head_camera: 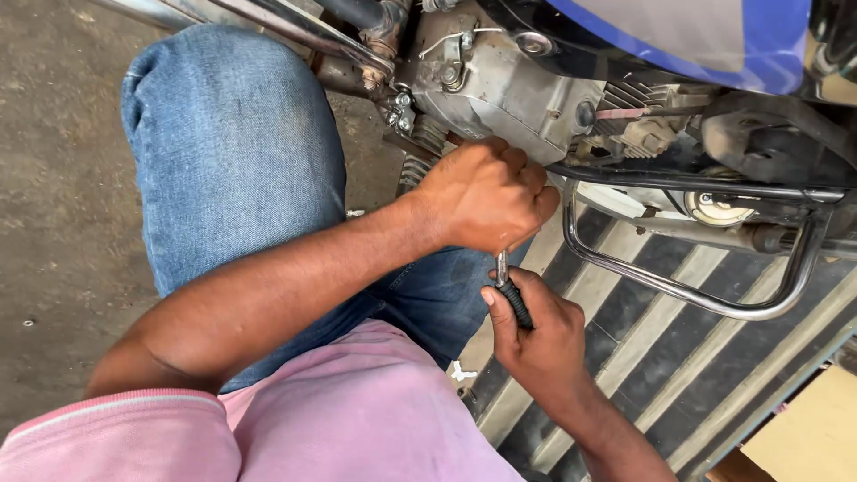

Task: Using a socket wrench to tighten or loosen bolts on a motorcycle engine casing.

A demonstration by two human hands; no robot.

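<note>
I look down at a motorcycle engine [500, 85] with a grey metal casing. My left hand [486, 192] is closed in a fist just below the casing, around the upper end of a hand tool. My right hand [536, 330] grips the tool's black ribbed handle [515, 303], from which a short metal shaft [502, 265] rises into my left fist. The tool's tip is hidden by my left hand. My knee in blue jeans [232, 152] is bent up to the left.
A chrome crash guard bar [696, 295] curves under the engine on the right. Above it is the blue tank panel [714, 36]. A black and cream striped floor [643, 330] lies below, bare concrete ground [62, 196] to the left, and a cardboard piece [803, 437] at bottom right.
</note>
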